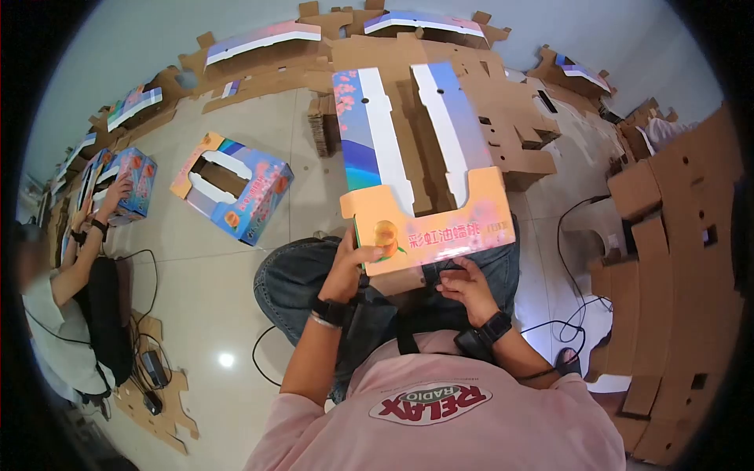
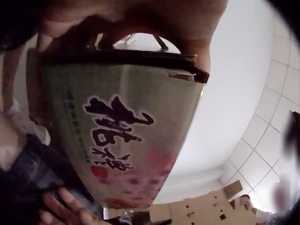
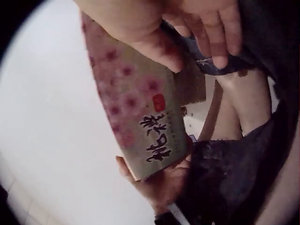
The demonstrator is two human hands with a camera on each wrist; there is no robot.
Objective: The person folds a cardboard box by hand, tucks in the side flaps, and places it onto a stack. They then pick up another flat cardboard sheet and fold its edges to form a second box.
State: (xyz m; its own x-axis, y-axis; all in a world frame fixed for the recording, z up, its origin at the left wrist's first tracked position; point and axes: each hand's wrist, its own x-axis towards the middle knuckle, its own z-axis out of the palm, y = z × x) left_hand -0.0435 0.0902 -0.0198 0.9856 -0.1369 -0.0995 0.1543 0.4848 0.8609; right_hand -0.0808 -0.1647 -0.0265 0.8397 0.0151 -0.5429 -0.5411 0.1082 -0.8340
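The near left corner of a printed cardboard box is gripped by the left hand, the thumb laid on the orange front panel. The right hand is held just beside the near edge, fingers loosely bent around nothing; whether the box is touched by it cannot be told. The box is held above the lap, its long opening upward. It should be light for its bulk, fairly stiff in the walls, slightly slick on the print and easily creased at the white flaps; it is probably best held by the front corners or side walls. Three such boxes can be counted: this one, a second box on the floor to the left, and a third box farther left, handled by another person. At least four printed pieces are seen along the far side.
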